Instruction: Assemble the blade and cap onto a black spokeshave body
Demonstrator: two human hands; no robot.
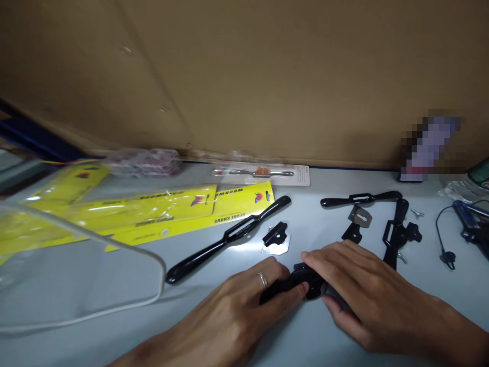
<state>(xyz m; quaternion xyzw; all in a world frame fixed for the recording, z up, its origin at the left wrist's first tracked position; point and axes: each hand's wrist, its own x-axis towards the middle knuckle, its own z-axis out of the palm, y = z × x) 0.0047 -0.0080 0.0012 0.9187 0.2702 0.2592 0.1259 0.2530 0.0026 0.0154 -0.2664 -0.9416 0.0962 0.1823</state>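
Note:
Both hands meet low in the middle of the pale table (95, 285) around a black spokeshave body (301, 283). My left hand (237, 311), with a ring on one finger, grips its left handle. My right hand (355, 290) covers the right part, fingers pressed on top. Just beyond lies a loose black cap on a small metal blade (277, 238). A second black spokeshave (229, 237) lies diagonally to the left of the hands.
Two more black spokeshaves (361, 199) (395, 232) with loose blades and screws lie at the right. Yellow packaging cards (153, 214) and a white cable (126, 244) are on the left. A cardboard wall (248, 76) stands behind. A black cord (443, 239) is far right.

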